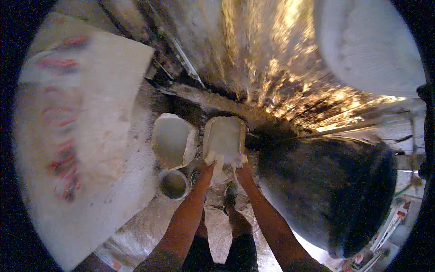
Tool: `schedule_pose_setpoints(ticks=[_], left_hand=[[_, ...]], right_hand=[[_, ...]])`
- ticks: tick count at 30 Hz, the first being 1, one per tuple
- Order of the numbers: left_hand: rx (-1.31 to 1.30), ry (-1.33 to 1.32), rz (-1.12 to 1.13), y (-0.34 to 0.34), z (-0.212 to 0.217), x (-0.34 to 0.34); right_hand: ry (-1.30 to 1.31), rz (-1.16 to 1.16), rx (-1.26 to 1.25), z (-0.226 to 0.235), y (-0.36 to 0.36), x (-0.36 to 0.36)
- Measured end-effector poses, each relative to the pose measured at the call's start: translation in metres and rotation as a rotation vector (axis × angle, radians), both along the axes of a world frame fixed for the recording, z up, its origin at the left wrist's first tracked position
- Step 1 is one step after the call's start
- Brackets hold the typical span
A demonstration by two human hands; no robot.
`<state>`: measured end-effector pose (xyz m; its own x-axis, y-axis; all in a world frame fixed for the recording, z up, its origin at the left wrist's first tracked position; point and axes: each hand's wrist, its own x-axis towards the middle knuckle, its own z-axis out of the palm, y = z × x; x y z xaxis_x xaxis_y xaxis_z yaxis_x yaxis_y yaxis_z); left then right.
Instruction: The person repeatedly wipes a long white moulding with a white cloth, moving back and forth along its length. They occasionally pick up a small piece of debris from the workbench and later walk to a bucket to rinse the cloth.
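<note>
A rectangular tub (pixel 225 132) with a pale, crusted rim sits on the ground ahead of my feet, holding cloudy grey liquid. My left hand (pixel 211 162) is at its near left corner, fingers closed over the rim. At the near right corner my right hand (pixel 242 164) grips the rim in the same way. Both hands look pale at the fingers, and blur hides the finer detail. Just left of this tub stands a second tub (pixel 192 144) with similar grey liquid. A round bucket (pixel 173 184) is nearer to me, below the second tub.
A large dark rounded vessel (pixel 326 195) takes up the right side. On the left lies a broad pale sheet (pixel 113 90) with red marks. A stained wall (pixel 235 50) with bright yellow light rises beyond the tubs. A white rounded shape (pixel 371 45) is at the upper right.
</note>
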<state>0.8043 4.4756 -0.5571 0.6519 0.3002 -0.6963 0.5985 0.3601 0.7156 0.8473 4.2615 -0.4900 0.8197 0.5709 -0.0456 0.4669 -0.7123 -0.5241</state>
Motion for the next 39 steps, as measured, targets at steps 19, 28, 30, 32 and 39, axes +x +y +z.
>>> schedule_pose_setpoints(ticks=[19,28,30,32,39], left_hand=[[0.618,0.066,-0.532,-0.006,-0.163,0.162],[0.582,-0.123,-0.005,-0.021,-0.19,0.16],[0.606,-0.257,0.043,-0.018,-0.194,0.161],[0.625,-0.336,0.086,-0.017,-0.202,0.164],[0.655,-0.267,-0.076,-0.026,-0.189,0.174]], right_hand=[[0.031,-0.274,-0.369,-0.259,0.095,0.163],[0.074,-0.285,-0.488,-0.271,0.098,0.186],[0.088,-0.28,-0.501,-0.273,0.097,0.192],[0.094,-0.266,-0.516,-0.275,0.098,0.196],[0.132,-0.26,-0.537,-0.272,0.091,0.196]])
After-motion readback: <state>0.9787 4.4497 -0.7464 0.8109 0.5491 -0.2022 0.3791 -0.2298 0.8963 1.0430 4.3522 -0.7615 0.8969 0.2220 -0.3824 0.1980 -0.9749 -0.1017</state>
